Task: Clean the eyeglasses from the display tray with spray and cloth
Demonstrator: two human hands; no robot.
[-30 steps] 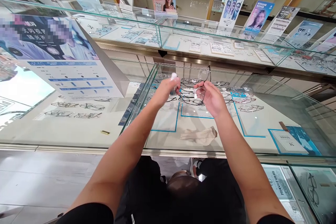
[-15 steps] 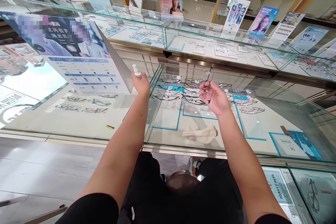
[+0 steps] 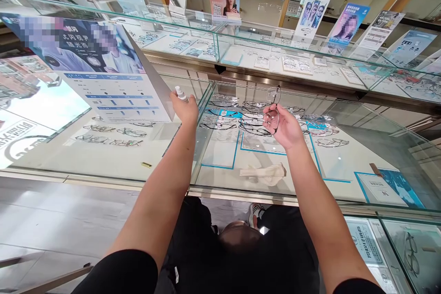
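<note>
A small white spray bottle (image 3: 180, 93) is held in my left hand (image 3: 186, 108), whose fingers are wrapped round it beside the large printed sign. My right hand (image 3: 285, 127) grips a pair of thin-framed glasses (image 3: 274, 95) by the lower lens, and the other lens points up and away from me. Both hands are above the glass counter (image 3: 220, 183). On the counter, in front of my right hand's wrist, lies a crumpled cream cloth (image 3: 264, 173), touched by neither hand.
The folded sign (image 3: 113, 73) stands at the left. Rows of glasses (image 3: 220, 125) lie under the counter glass. Across the back runs a raised glass display case (image 3: 241, 57) with upright cards on it. A round stool (image 3: 240, 237) shows below the counter's front edge.
The spray bottle in my left hand has tilted slightly to the right. My right hand still holds the glasses in nearly the same place.
</note>
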